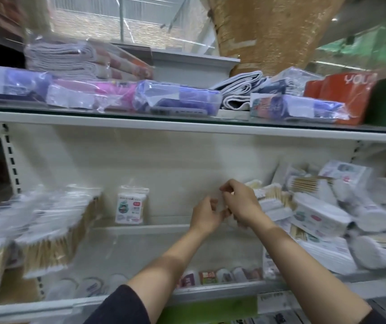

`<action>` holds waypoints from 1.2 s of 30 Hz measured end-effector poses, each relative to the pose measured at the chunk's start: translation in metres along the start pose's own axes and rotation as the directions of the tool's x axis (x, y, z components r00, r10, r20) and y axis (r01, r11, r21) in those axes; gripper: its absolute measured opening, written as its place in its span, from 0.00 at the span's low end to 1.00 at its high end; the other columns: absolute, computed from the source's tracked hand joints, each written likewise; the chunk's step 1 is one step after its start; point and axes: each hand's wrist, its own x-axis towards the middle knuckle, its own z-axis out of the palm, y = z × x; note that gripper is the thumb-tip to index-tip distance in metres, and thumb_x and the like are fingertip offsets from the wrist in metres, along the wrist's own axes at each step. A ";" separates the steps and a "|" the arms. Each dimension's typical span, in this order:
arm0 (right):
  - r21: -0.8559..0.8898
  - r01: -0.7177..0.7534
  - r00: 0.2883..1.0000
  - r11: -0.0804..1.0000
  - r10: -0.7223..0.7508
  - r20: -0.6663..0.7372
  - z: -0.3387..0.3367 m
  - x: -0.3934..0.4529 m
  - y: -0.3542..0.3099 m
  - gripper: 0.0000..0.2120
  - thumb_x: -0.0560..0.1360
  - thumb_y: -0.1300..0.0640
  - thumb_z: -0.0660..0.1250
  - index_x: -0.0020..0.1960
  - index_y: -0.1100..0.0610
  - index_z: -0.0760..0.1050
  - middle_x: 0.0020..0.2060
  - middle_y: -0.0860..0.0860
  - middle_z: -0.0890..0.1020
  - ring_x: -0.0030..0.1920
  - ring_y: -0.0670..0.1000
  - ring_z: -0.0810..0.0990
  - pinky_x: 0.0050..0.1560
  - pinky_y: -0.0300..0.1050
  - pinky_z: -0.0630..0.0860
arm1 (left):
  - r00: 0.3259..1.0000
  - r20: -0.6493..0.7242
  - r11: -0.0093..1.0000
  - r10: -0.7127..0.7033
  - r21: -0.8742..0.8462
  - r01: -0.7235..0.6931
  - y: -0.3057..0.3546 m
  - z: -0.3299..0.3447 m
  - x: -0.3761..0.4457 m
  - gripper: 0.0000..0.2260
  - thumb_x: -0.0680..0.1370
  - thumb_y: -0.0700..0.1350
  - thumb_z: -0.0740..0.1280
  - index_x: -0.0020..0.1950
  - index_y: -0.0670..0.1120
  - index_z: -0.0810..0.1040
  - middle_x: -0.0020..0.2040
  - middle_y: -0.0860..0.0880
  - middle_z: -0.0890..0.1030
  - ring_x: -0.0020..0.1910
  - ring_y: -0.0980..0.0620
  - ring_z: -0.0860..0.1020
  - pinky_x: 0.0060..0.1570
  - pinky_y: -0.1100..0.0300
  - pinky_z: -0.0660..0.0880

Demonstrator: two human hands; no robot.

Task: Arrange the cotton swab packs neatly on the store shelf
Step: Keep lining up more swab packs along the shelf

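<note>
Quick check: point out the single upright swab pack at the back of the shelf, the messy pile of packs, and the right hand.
upright swab pack (pixel 130 208): head view, on its printed label.
pile of packs (pixel 320 218): head view, on a white pack in the heap.
right hand (pixel 239 202): head view, on the back of the hand.

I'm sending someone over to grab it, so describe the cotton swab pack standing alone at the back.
Look at the middle shelf, left of the two hands. The upright pack stands alone against the back wall, label facing out; the others are bunched or heaped.

White "YOU" lettering on the orange pack (pixel 341 94) on the upper shelf; other labels blurred.
</note>
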 end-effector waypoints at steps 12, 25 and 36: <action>0.182 -0.042 0.999 0.982 0.039 0.017 0.003 -0.007 0.007 0.19 0.75 0.69 0.50 0.61 0.60 0.72 0.42 0.62 0.81 0.36 0.55 0.78 0.33 0.39 0.75 | 0.966 -0.152 0.977 0.211 0.058 -0.205 -0.006 -0.019 0.006 0.06 0.74 0.41 0.70 0.48 0.42 0.85 0.45 0.43 0.85 0.45 0.50 0.83 0.47 0.57 0.77; 0.847 -0.187 0.976 0.498 -0.001 0.216 0.054 -0.004 -0.033 0.08 0.80 0.53 0.60 0.48 0.56 0.75 0.40 0.51 0.77 0.23 0.46 0.73 0.21 0.36 0.65 | 0.950 -0.202 0.415 -0.240 -0.906 -0.087 -0.010 -0.086 -0.012 0.12 0.76 0.27 0.57 0.37 0.39 0.74 0.29 0.46 0.82 0.30 0.53 0.82 0.34 0.63 0.80; 0.868 -0.192 0.967 0.459 -0.062 0.247 0.062 -0.017 -0.025 0.07 0.80 0.56 0.58 0.47 0.54 0.74 0.32 0.48 0.78 0.24 0.47 0.71 0.22 0.35 0.61 | 0.922 -0.170 0.407 -0.348 -0.913 -0.014 -0.014 -0.084 -0.013 0.11 0.77 0.43 0.60 0.35 0.47 0.75 0.30 0.51 0.80 0.33 0.53 0.77 0.38 0.61 0.72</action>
